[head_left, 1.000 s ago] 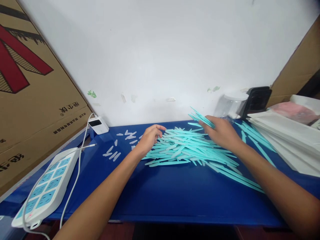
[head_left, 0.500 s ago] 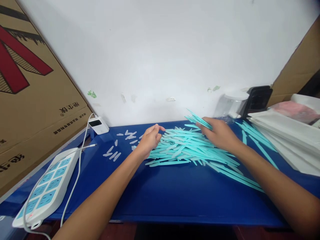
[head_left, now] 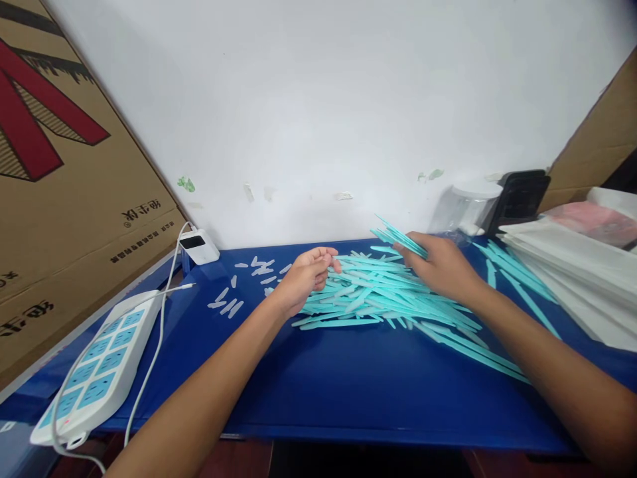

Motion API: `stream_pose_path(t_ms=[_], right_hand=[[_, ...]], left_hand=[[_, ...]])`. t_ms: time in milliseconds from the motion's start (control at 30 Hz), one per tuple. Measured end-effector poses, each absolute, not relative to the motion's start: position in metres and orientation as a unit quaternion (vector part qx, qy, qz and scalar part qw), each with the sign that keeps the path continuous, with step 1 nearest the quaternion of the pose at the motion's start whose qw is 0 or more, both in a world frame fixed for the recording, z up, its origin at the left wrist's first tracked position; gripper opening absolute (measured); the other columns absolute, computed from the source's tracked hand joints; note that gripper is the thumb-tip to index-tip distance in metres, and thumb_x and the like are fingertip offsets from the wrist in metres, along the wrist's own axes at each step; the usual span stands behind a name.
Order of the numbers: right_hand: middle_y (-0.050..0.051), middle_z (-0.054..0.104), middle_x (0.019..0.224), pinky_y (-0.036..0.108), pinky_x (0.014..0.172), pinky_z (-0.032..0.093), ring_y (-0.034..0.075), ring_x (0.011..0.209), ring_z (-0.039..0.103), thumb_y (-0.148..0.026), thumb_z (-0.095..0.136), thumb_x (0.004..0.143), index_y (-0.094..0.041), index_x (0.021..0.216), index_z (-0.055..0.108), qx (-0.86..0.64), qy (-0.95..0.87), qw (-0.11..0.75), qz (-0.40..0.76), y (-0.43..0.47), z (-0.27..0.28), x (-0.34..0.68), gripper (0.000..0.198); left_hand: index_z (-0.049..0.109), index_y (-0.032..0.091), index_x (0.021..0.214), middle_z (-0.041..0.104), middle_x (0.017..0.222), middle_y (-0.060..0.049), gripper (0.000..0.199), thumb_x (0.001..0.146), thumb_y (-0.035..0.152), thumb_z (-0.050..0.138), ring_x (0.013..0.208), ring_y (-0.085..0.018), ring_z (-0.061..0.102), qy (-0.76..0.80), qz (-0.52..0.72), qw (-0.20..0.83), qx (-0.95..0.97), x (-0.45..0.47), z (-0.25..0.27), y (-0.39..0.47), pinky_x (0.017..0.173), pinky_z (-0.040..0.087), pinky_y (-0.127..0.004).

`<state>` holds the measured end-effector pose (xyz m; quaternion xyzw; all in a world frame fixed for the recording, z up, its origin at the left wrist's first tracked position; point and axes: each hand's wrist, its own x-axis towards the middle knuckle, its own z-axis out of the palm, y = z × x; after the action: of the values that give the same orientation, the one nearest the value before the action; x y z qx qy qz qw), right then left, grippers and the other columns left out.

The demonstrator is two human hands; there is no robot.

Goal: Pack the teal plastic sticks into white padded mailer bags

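Observation:
A heap of slim turquoise eyebrow razors (head_left: 368, 292), some with pale translucent ends, lies on the blue tabletop (head_left: 348, 385). My right hand (head_left: 438, 262) is closed around a bundle of eyebrow razors (head_left: 398, 237) above the heap's far right side, their thin ends pointing up and left. Over the heap's left end, my left hand (head_left: 308, 279) has its thumb and fingers drawn together in a pinch. Whatever may be between those fingertips is too small to make out. Small translucent caps (head_left: 233, 307) are scattered on the table left of this hand.
A white power strip (head_left: 99, 365) with cables and a small white device (head_left: 200, 247) are at left, beside a large cardboard box (head_left: 99, 219). At right are more razors (head_left: 517, 272), a clear jar (head_left: 470, 206), a black stand (head_left: 520, 196) and white packaging (head_left: 562, 279).
My left hand's fingers have shifted, reaching slightly right, with the fingertips curled differently. My right hand still holds its bundle in nearly the same place. The view has moved slightly.

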<state>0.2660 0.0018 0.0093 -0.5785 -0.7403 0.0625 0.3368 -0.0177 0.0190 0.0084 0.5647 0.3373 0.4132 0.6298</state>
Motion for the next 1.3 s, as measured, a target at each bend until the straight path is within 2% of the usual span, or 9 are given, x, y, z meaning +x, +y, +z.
stream_pose_path(t_ms=[200,333,467,633,833,1000,1100,1167,1300], right_hand=[[0.000,0.062,0.064,0.032,0.060,0.034,0.019,0.061,0.055,-0.047,0.049,0.102,-0.023,0.077,0.055,-0.579,-0.738,0.341,0.066,0.003,0.008,0.267,0.034],[0.001,0.064,0.067,0.032,0.061,0.035,0.020,0.064,0.057,-0.047,0.049,0.102,-0.024,0.081,0.057,-0.574,-0.743,0.337,0.072,0.002,0.008,0.266,0.033],[0.000,0.063,0.065,0.032,0.060,0.035,0.019,0.061,0.056,-0.046,0.049,0.101,-0.023,0.078,0.056,-0.576,-0.741,0.340,0.061,0.001,0.010,0.265,0.033],[0.002,0.065,0.067,0.033,0.061,0.035,0.020,0.064,0.056,-0.047,0.049,0.101,-0.023,0.081,0.059,-0.567,-0.746,0.345,0.061,0.001,0.009,0.266,0.033],[0.002,0.064,0.071,0.031,0.062,0.040,0.020,0.067,0.056,-0.054,0.050,0.100,-0.023,0.077,0.058,-0.518,-0.759,0.370,0.137,-0.004,0.014,0.258,0.040],[0.001,0.062,0.071,0.029,0.062,0.040,0.017,0.067,0.054,-0.053,0.053,0.099,-0.021,0.075,0.059,-0.498,-0.761,0.364,0.200,-0.010,0.019,0.250,0.041],[0.001,0.063,0.072,0.029,0.063,0.039,0.017,0.067,0.054,-0.052,0.054,0.099,-0.020,0.076,0.060,-0.496,-0.765,0.355,0.206,-0.012,0.020,0.249,0.040],[0.001,0.063,0.072,0.029,0.064,0.039,0.017,0.068,0.055,-0.052,0.053,0.100,-0.020,0.076,0.060,-0.492,-0.769,0.353,0.204,-0.012,0.019,0.248,0.040],[0.001,0.065,0.074,0.029,0.062,0.037,0.018,0.070,0.056,-0.050,0.055,0.099,-0.019,0.079,0.061,-0.483,-0.778,0.355,0.189,-0.012,0.016,0.247,0.037]], left_hand=[[0.067,0.018,0.115,0.069,0.098,-0.007,0.043,0.093,0.054,0.068,0.047,-0.003,0.018,0.350,0.411,0.574,0.616,-0.017,0.011,0.016,0.043,0.013,-0.023],[0.061,0.016,0.099,0.059,0.079,-0.001,0.041,0.094,0.056,0.066,0.046,-0.003,0.019,0.336,0.437,0.592,0.588,-0.015,0.008,0.017,0.043,0.012,-0.021],[0.060,0.016,0.106,0.047,0.079,0.004,0.037,0.092,0.049,0.071,0.047,-0.002,0.021,0.324,0.438,0.615,0.570,-0.013,0.006,0.017,0.044,0.016,-0.020],[0.057,0.017,0.106,0.065,0.094,-0.005,0.034,0.093,0.045,0.070,0.045,-0.002,0.029,0.325,0.422,0.603,0.593,-0.012,0.010,0.014,0.044,0.018,-0.021],[0.043,0.021,0.090,0.075,0.113,-0.013,0.041,0.096,0.057,0.062,0.039,-0.001,0.020,0.336,0.434,0.579,0.602,-0.009,0.015,0.008,0.042,0.013,-0.023],[0.044,0.022,0.094,0.076,0.087,-0.005,0.042,0.096,0.061,0.060,0.039,-0.003,0.022,0.356,0.454,0.532,0.620,-0.004,0.005,0.009,0.042,0.016,-0.022],[0.049,0.020,0.094,0.064,0.067,0.003,0.043,0.093,0.060,0.065,0.041,-0.004,0.028,0.366,0.466,0.514,0.620,-0.002,-0.001,0.010,0.043,0.020,-0.020],[0.051,0.020,0.093,0.061,0.066,0.004,0.042,0.092,0.058,0.068,0.042,-0.003,0.029,0.367,0.466,0.525,0.610,-0.001,-0.002,0.010,0.044,0.022,-0.020],[0.052,0.018,0.093,0.071,0.079,-0.002,0.038,0.094,0.054,0.066,0.040,-0.003,0.026,0.371,0.462,0.552,0.586,0.000,0.001,0.006,0.042,0.019,-0.021]])
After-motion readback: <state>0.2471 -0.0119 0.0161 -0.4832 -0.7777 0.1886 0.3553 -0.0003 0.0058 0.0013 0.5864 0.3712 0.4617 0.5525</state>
